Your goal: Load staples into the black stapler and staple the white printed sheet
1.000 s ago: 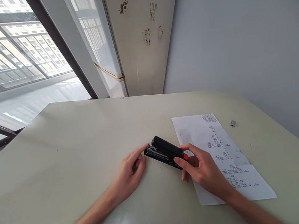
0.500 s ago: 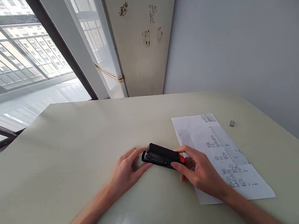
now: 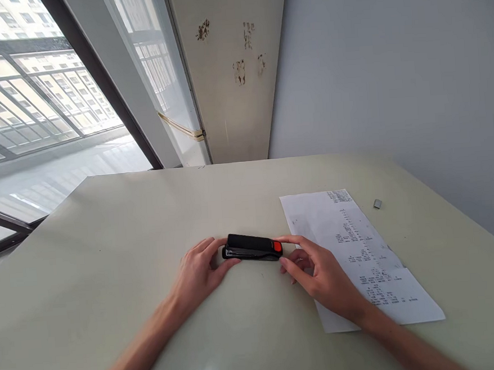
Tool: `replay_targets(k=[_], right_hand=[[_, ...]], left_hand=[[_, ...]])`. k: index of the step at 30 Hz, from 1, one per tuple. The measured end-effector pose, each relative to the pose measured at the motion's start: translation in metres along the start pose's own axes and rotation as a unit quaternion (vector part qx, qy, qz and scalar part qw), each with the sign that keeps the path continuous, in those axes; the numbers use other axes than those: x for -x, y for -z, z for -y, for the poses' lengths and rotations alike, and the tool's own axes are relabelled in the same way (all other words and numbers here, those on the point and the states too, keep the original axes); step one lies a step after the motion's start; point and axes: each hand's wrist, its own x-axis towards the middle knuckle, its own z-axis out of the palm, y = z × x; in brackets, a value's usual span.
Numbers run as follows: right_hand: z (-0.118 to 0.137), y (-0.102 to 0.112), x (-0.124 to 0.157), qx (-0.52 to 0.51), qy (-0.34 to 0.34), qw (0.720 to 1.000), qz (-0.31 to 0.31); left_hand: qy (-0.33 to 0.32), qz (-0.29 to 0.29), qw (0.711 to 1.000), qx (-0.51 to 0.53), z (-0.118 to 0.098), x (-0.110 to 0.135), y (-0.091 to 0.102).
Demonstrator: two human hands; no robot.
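Note:
A black stapler (image 3: pixel 251 246) with a red button at its right end lies nearly level on the pale table, between both hands. My left hand (image 3: pixel 202 267) grips its left end, thumb at the near side and forefinger at the far side. At the red end, my right hand (image 3: pixel 320 270) has its thumb and forefinger around the stapler's corner, with the other fingers curled beneath. A printed sheet of paper (image 3: pixel 338 218) lies to the right, partly under my right hand and forearm.
A small grey block (image 3: pixel 377 204), perhaps a strip of staples, sits right of the paper. The pale table (image 3: pixel 147 214) reaches back to a stained door panel (image 3: pixel 233 112). A grey wall (image 3: pixel 370 75) borders the right; a window (image 3: pixel 33 93) stands at left.
The stapler has shifted left and turned from a slant to nearly level, its red end swinging away from me. Both hands moved left with it.

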Motion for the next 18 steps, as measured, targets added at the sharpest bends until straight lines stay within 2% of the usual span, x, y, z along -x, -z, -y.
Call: replay_targets(k=[5,12,18], right_hand=[[-0.001,0.004,0.0,-0.008,-0.004,1.0,-0.009],[-0.005,0.002,-0.002,-0.007,0.031,0.999,-0.006],[-0.008,0.002,-0.002,-0.011,0.047,0.999,-0.005]], left_hand=[[0.038,-0.036,0.998,-0.042,0.018,-0.011,0.009],[0.109,-0.087,0.986,-0.087,0.072,-0.056,0.033],[0.09,-0.048,0.991,-0.084,0.108,-0.088,0.057]])
